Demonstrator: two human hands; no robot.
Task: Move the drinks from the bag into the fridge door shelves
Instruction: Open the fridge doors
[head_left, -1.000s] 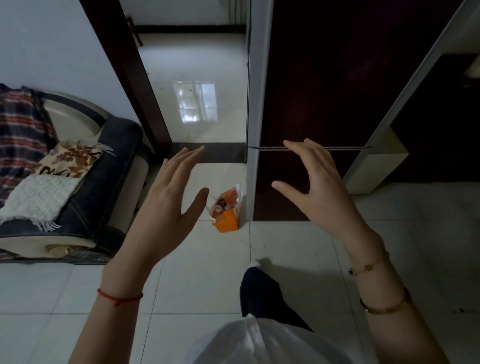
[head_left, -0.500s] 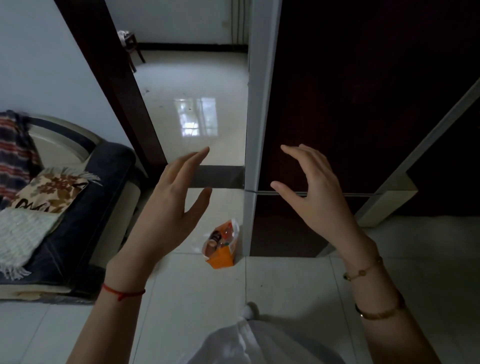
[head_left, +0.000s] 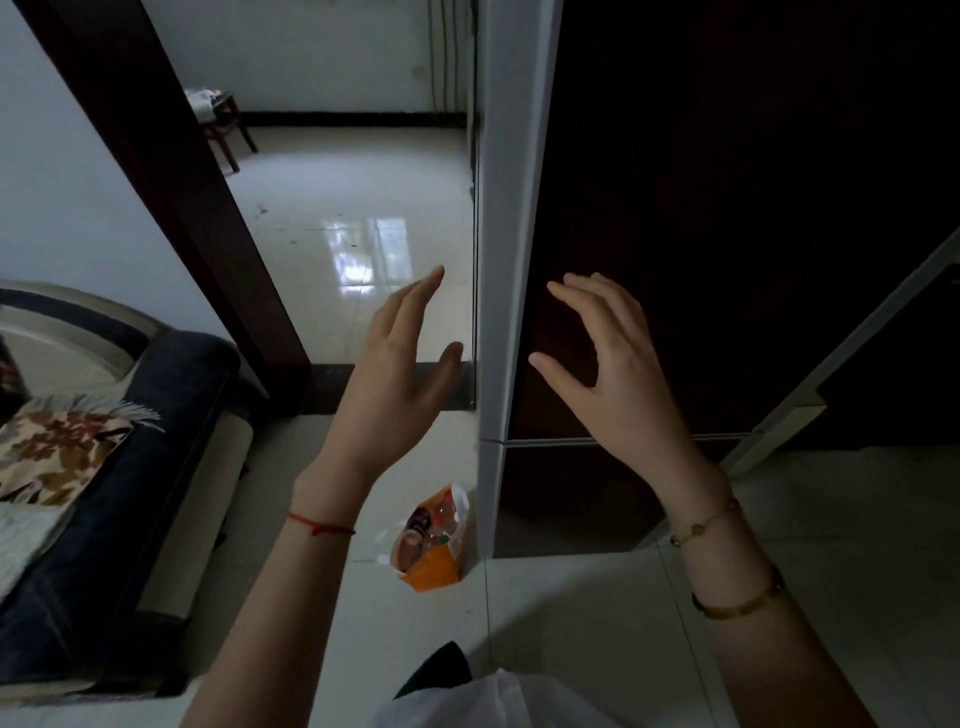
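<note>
Two bare hands raised in front of the fridge (head_left: 727, 234), neither holding anything.

- left hand (head_left: 395, 374): palm turned inward, fingers straight and close together, thumb held apart. Seen against the open doorway (head_left: 353, 208), just left of the fridge's pale side panel (head_left: 511, 260). Touches nothing. Red string (head_left: 319, 526) round the wrist.
- right hand (head_left: 613, 384): before the dark upper door, fingers loosely bent and spread, thumb pointed toward the left hand. Grips nothing; contact with the door surface: undetermined. Two gold-coloured bracelets (head_left: 698, 530) on the wrist and forearm.
- seam (head_left: 571, 441) between upper and lower fridge doors: just below the heel of the right hand in the view. Both doors closed.
- bag (head_left: 434, 540): orange, mouth open and facing up, standing on the pale tiled floor (head_left: 571, 597) at the lower left corner of the fridge; touching it or just beside it, cannot tell which. Appears below the gap between the two hands, just right of the left forearm, well apart from both palms and fingers.
- drinks (head_left: 421, 525): inside the bag, a few tops showing at its mouth; number and kind too small to read.

Surroundings: dark sofa (head_left: 130, 467) at far left with a patterned cushion (head_left: 57, 452) and a pale throw (head_left: 21, 535); wooden stool (head_left: 218, 119) in the room beyond the doorway.
</note>
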